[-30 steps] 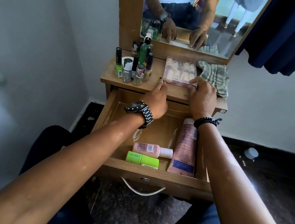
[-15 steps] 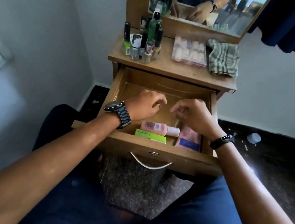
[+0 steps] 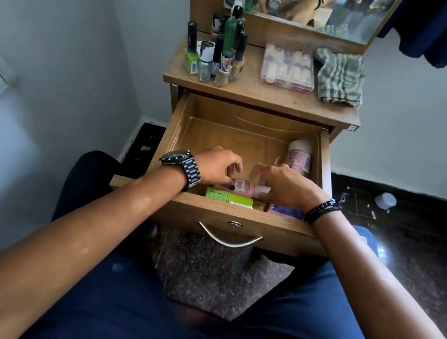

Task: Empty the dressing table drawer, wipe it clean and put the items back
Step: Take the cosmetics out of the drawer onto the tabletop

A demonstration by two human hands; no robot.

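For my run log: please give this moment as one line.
both hands: left hand, right hand | grip: small pink plastic bottle | place: open wooden drawer

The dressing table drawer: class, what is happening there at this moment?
A seated person reaches both hands into the open drawer. The left hand and right hand both close on a small pink bottle near the front. A green tube and a large pink tube lie in the drawer too. On the tabletop stand nail polish bottles, a clear plastic case and a striped cloth.
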